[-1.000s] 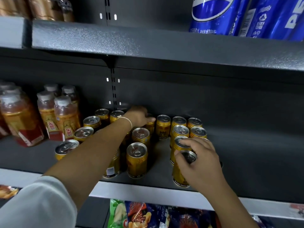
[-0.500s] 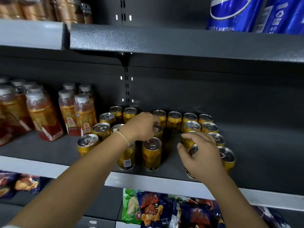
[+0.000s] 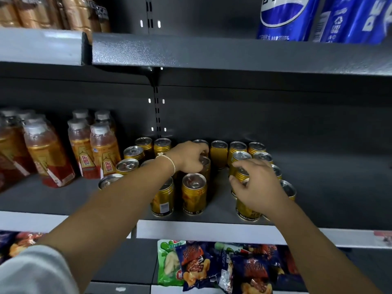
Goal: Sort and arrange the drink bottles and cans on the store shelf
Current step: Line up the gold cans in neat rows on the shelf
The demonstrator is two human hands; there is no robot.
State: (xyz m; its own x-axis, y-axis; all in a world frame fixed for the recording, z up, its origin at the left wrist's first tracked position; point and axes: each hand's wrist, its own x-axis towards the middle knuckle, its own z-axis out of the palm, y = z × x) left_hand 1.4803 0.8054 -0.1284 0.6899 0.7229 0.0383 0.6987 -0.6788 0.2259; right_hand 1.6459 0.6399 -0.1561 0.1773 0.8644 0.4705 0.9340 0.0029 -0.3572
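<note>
Several gold drink cans (image 3: 194, 193) stand in rows on the dark grey middle shelf (image 3: 331, 200). My left hand (image 3: 187, 158) reaches in from the left, and its fingers curl round the top of a gold can (image 3: 205, 164) in the second row from the back. My right hand (image 3: 259, 185) hovers over the right group of cans. Its thumb and fingers close round the rim of another gold can (image 3: 241, 175), and its palm hides the cans below it. A front can (image 3: 247, 210) shows under the wrist.
Orange drink bottles (image 3: 104, 154) with white caps fill the shelf's left side. Blue cola cans (image 3: 285, 18) and brown bottles (image 3: 80, 13) stand on the shelf above. Snack bags (image 3: 197, 265) lie on the shelf below. Bare shelf lies to the right of the cans.
My left hand pulled back from the rear row onto a can nearer the middle. My right hand left the front can and moved up and back over the cans behind it.
</note>
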